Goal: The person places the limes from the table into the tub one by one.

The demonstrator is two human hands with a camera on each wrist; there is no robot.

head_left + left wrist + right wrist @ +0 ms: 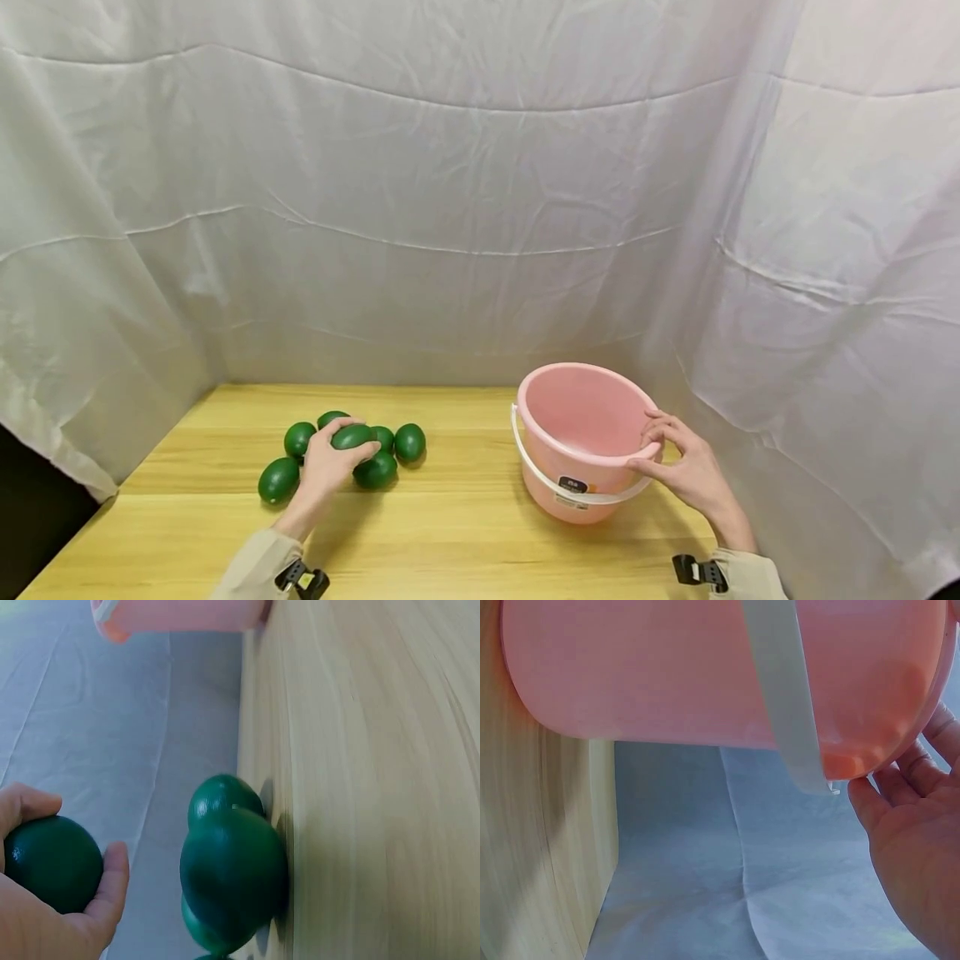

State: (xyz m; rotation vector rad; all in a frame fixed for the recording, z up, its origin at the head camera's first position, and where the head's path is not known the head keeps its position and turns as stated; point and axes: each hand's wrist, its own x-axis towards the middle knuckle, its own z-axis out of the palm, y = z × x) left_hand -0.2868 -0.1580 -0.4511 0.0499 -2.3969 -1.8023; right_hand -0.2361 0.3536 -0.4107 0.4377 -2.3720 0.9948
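My left hand point(328, 467) grips a smooth dark green avocado point(54, 864) between thumb and fingers, raised above the wooden table. Under and around that hand lie several more avocados point(234, 871), a loose cluster on the table's left side. On the right stands a pink bucket point(540, 454), its mouth tipped a little toward me in the head view. My right hand point(686, 467) holds the bucket's rim at its right side, with the thumb at the near edge and the fingers over the far part. The white handle point(780, 682) hangs down against the bucket's front.
A pale wooden table point(450, 533) carries everything. Light grey cloth point(450, 300) hangs behind the table and along both sides, close to the bucket's right. One avocado point(409, 442) sits at the cluster's right edge, on the side toward the bucket.
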